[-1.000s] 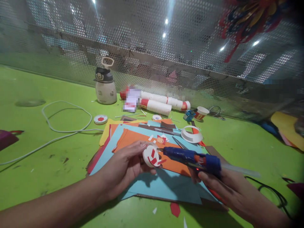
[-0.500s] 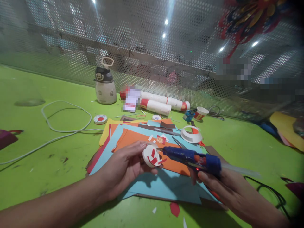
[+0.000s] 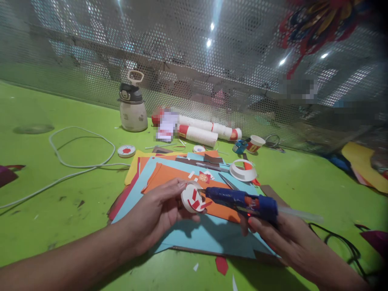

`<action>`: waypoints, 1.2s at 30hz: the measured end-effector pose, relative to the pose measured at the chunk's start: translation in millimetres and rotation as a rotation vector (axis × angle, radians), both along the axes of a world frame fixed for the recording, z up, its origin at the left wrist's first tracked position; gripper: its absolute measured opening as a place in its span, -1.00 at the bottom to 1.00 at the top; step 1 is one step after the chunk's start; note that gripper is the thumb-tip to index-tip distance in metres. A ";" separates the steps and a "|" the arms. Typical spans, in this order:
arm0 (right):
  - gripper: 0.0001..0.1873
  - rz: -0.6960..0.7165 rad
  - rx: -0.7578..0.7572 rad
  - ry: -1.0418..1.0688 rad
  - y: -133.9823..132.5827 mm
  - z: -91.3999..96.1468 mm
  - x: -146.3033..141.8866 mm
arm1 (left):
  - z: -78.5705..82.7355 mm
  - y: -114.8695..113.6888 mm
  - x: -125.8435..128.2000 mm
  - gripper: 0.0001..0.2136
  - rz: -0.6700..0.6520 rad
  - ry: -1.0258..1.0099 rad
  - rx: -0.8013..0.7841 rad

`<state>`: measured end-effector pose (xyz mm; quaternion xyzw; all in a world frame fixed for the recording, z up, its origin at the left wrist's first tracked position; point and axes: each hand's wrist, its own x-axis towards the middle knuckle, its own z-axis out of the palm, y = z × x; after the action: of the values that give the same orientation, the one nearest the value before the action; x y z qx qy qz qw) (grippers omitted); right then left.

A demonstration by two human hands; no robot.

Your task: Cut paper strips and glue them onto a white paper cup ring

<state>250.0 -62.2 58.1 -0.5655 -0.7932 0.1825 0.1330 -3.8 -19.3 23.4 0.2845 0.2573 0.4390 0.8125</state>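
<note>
My left hand point(image 3: 157, 214) grips a cut white paper cup piece point(image 3: 191, 198) with red paper bits stuck on it, holding it above the coloured sheets. My right hand point(image 3: 281, 238) is wrapped round a blue glue gun point(image 3: 242, 201). The gun's nozzle touches the right side of the cup piece, and a clear glue stick juts from its back. Both hands hover over a spread of orange, light blue, yellow and red paper sheets point(image 3: 209, 234).
A white cup ring point(image 3: 243, 170), scissors point(image 3: 228, 182) and paper scraps lie on the sheets. Behind are stacked paper cups point(image 3: 209, 133), a cream bottle point(image 3: 132, 107), a tape roll point(image 3: 126, 150), a white cable point(image 3: 81, 161). A black cord point(image 3: 342, 242) runs right. A perforated metal screen backs the green table point(image 3: 60, 202).
Almost nothing has moved; the view has shifted slightly, and both hands keep the glue gun's tip against the cup piece.
</note>
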 end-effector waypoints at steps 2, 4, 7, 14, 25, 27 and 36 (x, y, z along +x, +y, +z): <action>-0.50 -0.030 0.014 0.034 -1.5 -1.8 2.1 | 0.0 0.3 -0.1 -0.78 0.002 0.002 -0.001; -0.49 -0.059 0.004 0.062 -1.8 -4.4 6.2 | -0.7 0.1 -0.3 -0.78 0.003 0.002 -0.003; -0.54 -0.043 -0.063 0.087 -0.4 -7.7 14.8 | -1.4 -0.8 -0.5 -0.78 0.003 0.008 -0.003; -0.50 -0.110 -0.070 0.106 -7.6 -9.4 17.4 | -0.8 -1.3 -0.3 -0.78 0.007 0.001 0.007; -0.44 0.028 0.089 0.005 -1.0 4.1 -6.1 | -0.4 -1.2 0.3 -0.79 0.009 0.025 -0.004; -0.48 0.063 0.098 -0.006 0.7 5.5 -5.3 | -0.1 -1.3 0.6 -0.78 0.005 0.033 -0.005; -0.42 -0.201 -0.029 0.083 -11.4 -6.2 2.8 | -0.6 0.7 0.0 -0.78 -0.011 0.013 0.000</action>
<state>252.8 -73.6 51.9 -0.6361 -0.7236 0.2031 0.1749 -3.9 -18.6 22.8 0.2888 0.2608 0.4326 0.8133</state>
